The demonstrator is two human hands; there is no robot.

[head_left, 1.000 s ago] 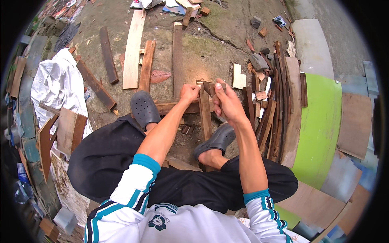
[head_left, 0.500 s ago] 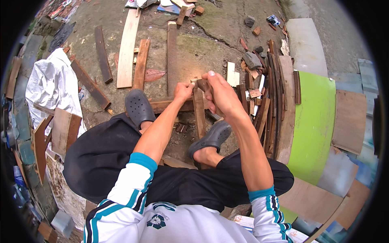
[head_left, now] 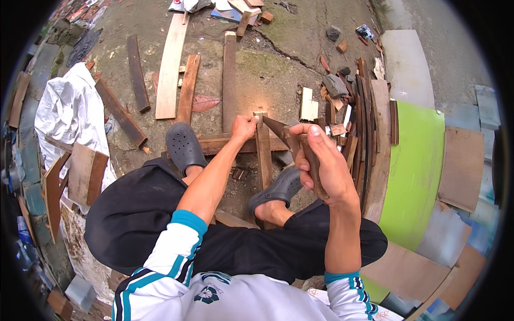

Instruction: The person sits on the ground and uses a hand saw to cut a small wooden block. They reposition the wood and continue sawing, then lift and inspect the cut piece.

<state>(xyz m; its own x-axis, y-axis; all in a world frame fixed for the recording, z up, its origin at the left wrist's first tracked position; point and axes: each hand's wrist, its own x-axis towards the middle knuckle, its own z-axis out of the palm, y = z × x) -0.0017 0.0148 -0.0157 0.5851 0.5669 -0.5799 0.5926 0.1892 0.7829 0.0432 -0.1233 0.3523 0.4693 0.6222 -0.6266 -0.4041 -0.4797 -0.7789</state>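
Note:
My right hand is wrapped round the brown handle of a hand saw. The saw's dark tapering blade points up and left, its tip by the far end of a narrow wooden strip. At that same end my left hand is closed on the strip, with its fingertips partly hidden. The strip lies lengthwise between my feet, over a wooden crosspiece. A grey clog is to the left of it, and another grey clog is just right of the strip.
Long boards and a dark beam lie on the concrete ahead. Stacked strips and offcuts stand close on the right, beside a green panel. A white sack and propped wood pieces are at left.
My right hand has drawn back toward me and to the right with the saw, so more of the blade shows. My left hand stays at the strip's end.

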